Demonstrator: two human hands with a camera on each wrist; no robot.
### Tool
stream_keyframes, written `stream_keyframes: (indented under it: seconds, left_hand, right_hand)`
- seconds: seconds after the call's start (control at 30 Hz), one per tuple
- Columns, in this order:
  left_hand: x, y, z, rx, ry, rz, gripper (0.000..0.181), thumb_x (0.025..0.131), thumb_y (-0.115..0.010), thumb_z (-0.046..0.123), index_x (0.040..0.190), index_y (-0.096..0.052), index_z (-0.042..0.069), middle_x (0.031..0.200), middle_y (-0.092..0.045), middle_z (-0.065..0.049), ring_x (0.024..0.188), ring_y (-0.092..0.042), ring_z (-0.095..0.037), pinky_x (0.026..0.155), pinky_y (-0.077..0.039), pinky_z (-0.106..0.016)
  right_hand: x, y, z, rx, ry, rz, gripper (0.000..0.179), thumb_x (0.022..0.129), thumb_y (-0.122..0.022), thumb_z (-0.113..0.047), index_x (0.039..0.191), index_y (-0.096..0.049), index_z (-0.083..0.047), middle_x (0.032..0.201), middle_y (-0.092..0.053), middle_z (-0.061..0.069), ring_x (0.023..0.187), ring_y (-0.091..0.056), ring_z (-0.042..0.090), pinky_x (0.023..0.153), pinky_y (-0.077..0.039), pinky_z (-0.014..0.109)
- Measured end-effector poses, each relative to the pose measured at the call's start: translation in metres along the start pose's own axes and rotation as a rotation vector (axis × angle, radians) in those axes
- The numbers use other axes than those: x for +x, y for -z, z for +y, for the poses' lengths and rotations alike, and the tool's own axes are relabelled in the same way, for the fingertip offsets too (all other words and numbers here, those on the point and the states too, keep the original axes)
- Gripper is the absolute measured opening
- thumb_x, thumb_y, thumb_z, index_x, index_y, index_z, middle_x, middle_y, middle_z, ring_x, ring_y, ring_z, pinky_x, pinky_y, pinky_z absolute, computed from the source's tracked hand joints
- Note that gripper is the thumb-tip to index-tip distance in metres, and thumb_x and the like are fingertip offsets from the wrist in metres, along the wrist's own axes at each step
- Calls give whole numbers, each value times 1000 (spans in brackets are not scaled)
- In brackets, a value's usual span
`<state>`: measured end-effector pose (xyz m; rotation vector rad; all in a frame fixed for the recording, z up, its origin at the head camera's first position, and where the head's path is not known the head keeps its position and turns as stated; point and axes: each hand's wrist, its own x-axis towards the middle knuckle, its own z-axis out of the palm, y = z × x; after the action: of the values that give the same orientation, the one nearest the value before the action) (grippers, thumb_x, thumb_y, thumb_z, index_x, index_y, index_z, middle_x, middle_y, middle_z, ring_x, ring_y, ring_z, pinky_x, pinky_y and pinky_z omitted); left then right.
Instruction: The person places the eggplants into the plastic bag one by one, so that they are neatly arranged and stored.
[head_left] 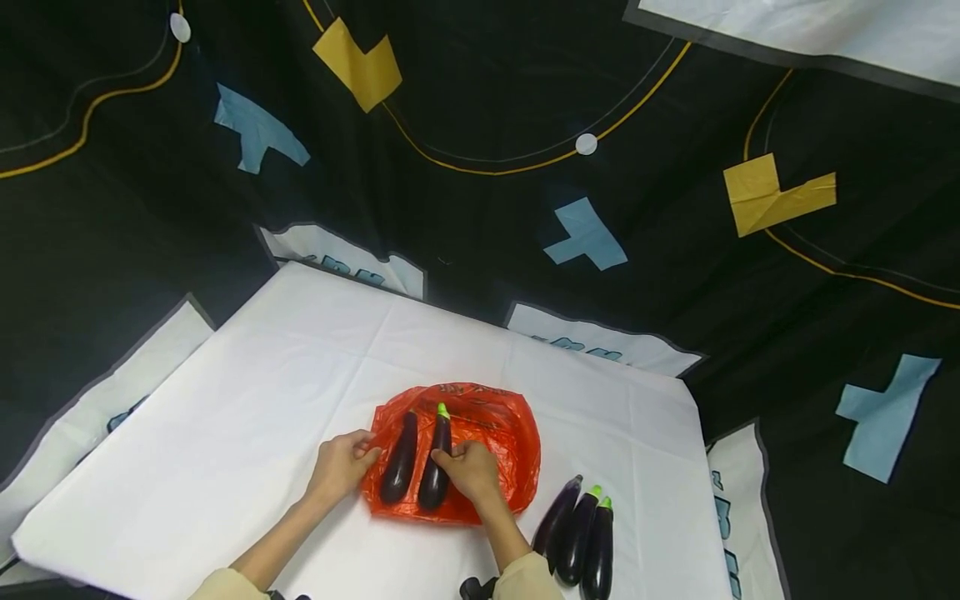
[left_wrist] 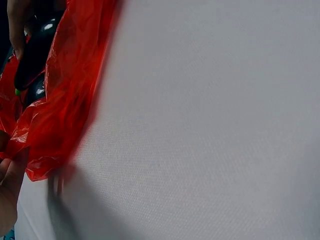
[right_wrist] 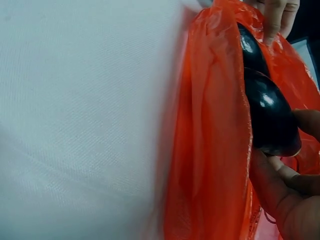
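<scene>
A red plastic bag (head_left: 517,442) lies spread on the white table, its mouth facing up. Inside it at the left rests a dark purple eggplant (head_left: 399,467). My right hand (head_left: 474,471) grips a second eggplant (head_left: 433,483) with a green stem end, beside the first and over the bag. In the right wrist view, thumb and fingers are around this glossy eggplant (right_wrist: 270,115), with the bag's rim in front. My left hand (head_left: 341,468) pinches the left edge of the bag; the left wrist view shows its fingers (left_wrist: 15,172) on the crumpled plastic.
Three more eggplants (head_left: 577,537) lie side by side on the table, right of my right forearm. The white tabletop (head_left: 300,375) extends to the left and back. Behind it hangs a dark cloth (head_left: 465,217) with yellow and blue patches.
</scene>
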<state>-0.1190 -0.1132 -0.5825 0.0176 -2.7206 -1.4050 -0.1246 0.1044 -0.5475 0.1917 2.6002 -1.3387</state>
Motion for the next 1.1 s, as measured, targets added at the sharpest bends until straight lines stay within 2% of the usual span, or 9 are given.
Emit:
stream_keyframes:
  seconds: [0.17,0.33,0.57,0.87,1.1]
  left_hand:
    - [0,0,0,7,-2,-3,19,81,-73,4,98,-70,-2,74,-67,-3,61,-57,-10,56,-47,-23]
    - [0,-1,0,13,-10,1,20,80,-73,4,98,-70,-3,74,-67,-3,63,-57,-10,59,-48,-25]
    - [1,-2,2,8,2,-22,20,81,-73,6,99,-70,0,74,-66,-1,64,-56,-10,62,-49,-27]
    - [3,-2,1,28,0,-20,21,80,-73,5,100,-70,-2,76,-67,-3,66,-57,-12,62,-49,-28]
    - [4,-4,0,2,9,-24,19,80,-73,6,98,-70,1,71,-66,0,59,-54,-9,55,-45,-23]
  right_hand:
    - [3,-6,0,-36,-4,5,30,81,-74,-34,73,-64,-6,57,-56,-2,52,-52,10,46,-41,23]
    - [5,-15,1,-87,22,32,31,81,-74,-34,71,-62,-8,56,-55,-4,53,-51,9,47,-40,23]
    - [6,-24,2,-113,44,54,44,81,-74,-33,52,-46,-13,44,-43,-7,46,-42,8,42,-28,23]
    - [8,-29,2,-69,6,14,39,84,-71,-32,58,-51,-11,48,-48,-3,45,-47,10,42,-34,23]
    - [11,-31,4,-145,37,62,44,81,-74,-34,53,-47,-14,45,-43,-7,45,-42,8,42,-29,23]
